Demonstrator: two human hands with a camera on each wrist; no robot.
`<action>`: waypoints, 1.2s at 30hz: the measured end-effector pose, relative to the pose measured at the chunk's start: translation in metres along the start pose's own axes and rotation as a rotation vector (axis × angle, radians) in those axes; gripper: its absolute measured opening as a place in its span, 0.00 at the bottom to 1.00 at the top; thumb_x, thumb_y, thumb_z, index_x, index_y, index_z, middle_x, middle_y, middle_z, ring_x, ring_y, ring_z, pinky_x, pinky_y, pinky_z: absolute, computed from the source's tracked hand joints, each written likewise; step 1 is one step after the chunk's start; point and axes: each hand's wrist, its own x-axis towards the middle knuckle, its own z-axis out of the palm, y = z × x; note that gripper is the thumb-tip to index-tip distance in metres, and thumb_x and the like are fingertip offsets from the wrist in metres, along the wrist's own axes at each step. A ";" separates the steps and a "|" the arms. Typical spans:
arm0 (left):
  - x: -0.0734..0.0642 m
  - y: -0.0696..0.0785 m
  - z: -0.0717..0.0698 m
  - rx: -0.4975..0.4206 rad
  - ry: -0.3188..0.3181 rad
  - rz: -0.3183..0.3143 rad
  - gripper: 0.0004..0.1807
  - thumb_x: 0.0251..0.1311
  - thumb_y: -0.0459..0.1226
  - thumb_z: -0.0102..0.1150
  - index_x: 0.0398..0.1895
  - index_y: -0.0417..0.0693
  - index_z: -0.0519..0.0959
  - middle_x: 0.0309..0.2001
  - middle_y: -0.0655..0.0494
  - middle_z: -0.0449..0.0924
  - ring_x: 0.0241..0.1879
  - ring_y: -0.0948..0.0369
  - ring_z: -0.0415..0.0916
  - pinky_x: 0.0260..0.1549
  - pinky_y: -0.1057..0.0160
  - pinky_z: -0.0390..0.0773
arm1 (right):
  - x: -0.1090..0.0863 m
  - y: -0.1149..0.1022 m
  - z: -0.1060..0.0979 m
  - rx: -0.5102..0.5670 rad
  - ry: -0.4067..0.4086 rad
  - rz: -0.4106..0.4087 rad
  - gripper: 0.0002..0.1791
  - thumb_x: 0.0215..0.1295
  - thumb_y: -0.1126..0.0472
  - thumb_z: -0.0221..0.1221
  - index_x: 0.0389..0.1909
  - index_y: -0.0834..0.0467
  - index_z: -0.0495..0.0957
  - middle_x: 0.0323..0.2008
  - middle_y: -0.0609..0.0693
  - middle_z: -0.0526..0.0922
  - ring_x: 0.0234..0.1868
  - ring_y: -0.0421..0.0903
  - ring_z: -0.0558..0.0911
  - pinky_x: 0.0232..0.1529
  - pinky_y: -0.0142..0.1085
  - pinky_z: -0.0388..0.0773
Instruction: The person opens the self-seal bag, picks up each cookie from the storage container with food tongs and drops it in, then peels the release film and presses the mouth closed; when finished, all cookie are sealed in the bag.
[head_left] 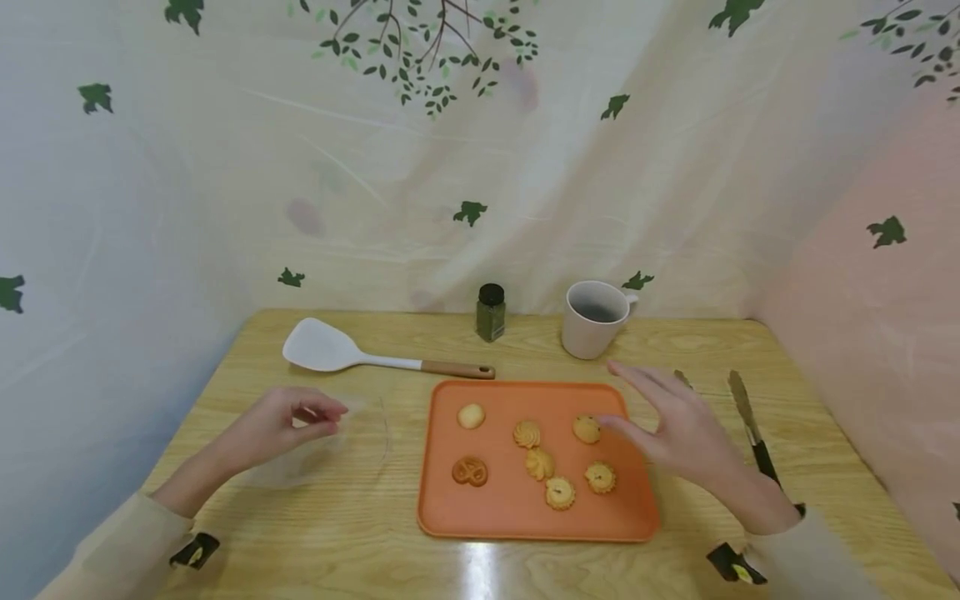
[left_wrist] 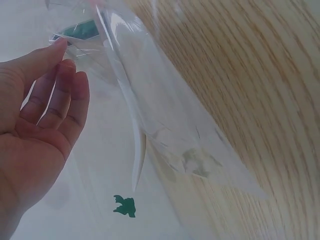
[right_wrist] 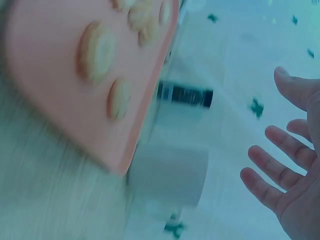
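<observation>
My left hand (head_left: 288,425) is left of the tray, thumb and fingertips pinching the edge of a clear plastic bag (left_wrist: 165,100). The bag hangs thin and see-through over the wood, faint in the head view. My right hand (head_left: 686,433) hovers by the right edge of an orange tray (head_left: 510,525), fingers spread and holding nothing. On the tray lie several cookies: a round one (head_left: 471,416), a pretzel-shaped one (head_left: 469,472), a swirled one (head_left: 527,433) and a domed one (head_left: 587,429) close to my right thumb.
Behind the tray lies a white spatula (head_left: 322,346) with a wooden handle end. A small dark-capped jar (head_left: 491,314) and a light mug (head_left: 592,321) stand at the table's back. Tongs (head_left: 761,454) with dark handles lie right, partly hidden by my right hand. A leaf-printed curtain surrounds the table.
</observation>
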 end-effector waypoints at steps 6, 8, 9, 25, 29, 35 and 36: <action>-0.001 0.001 0.001 0.000 0.014 -0.002 0.10 0.61 0.29 0.69 0.46 0.38 0.86 0.38 0.50 0.88 0.36 0.66 0.83 0.34 0.62 0.85 | -0.047 0.034 -0.039 0.062 -0.001 0.311 0.51 0.49 0.64 0.79 0.75 0.61 0.64 0.64 0.63 0.73 0.58 0.62 0.74 0.50 0.16 0.67; -0.001 0.001 0.001 -0.001 0.019 0.000 0.10 0.61 0.29 0.70 0.46 0.38 0.86 0.38 0.50 0.88 0.36 0.66 0.83 0.34 0.62 0.86 | -0.065 0.046 -0.049 0.066 -0.027 0.439 0.52 0.54 0.61 0.77 0.77 0.63 0.59 0.66 0.69 0.68 0.58 0.67 0.70 0.53 0.31 0.74; -0.002 0.001 0.001 0.001 0.021 0.001 0.10 0.61 0.29 0.70 0.45 0.38 0.86 0.38 0.50 0.88 0.36 0.66 0.83 0.34 0.62 0.86 | -0.074 0.052 -0.053 0.057 -0.049 0.495 0.54 0.55 0.59 0.77 0.77 0.64 0.56 0.67 0.72 0.64 0.58 0.71 0.68 0.53 0.41 0.76; -0.008 0.000 0.007 -0.024 0.065 0.065 0.11 0.57 0.24 0.70 0.43 0.36 0.85 0.37 0.47 0.87 0.35 0.65 0.84 0.32 0.62 0.86 | -0.161 0.104 -0.050 0.036 -0.423 0.848 0.62 0.64 0.43 0.69 0.69 0.87 0.42 0.58 0.90 0.62 0.44 0.76 0.80 0.38 0.61 0.82; -0.007 0.002 0.006 -0.018 0.066 0.054 0.10 0.58 0.24 0.70 0.43 0.36 0.86 0.38 0.46 0.87 0.35 0.64 0.84 0.33 0.62 0.86 | -0.156 0.106 -0.044 -0.010 -0.435 0.810 0.60 0.61 0.39 0.70 0.67 0.86 0.52 0.53 0.85 0.71 0.47 0.77 0.78 0.40 0.64 0.78; -0.006 0.000 0.007 -0.001 0.059 0.033 0.10 0.58 0.25 0.70 0.43 0.38 0.86 0.38 0.48 0.87 0.35 0.65 0.83 0.34 0.63 0.85 | -0.149 0.106 -0.041 -0.018 -0.416 0.785 0.46 0.62 0.39 0.69 0.58 0.78 0.69 0.44 0.73 0.81 0.41 0.65 0.83 0.36 0.58 0.80; -0.006 0.000 0.008 -0.002 0.059 0.036 0.10 0.58 0.25 0.71 0.43 0.39 0.86 0.38 0.49 0.87 0.35 0.65 0.83 0.33 0.63 0.85 | -0.149 0.107 -0.042 -0.020 -0.418 0.784 0.44 0.63 0.39 0.68 0.56 0.77 0.71 0.41 0.70 0.83 0.39 0.62 0.83 0.35 0.56 0.80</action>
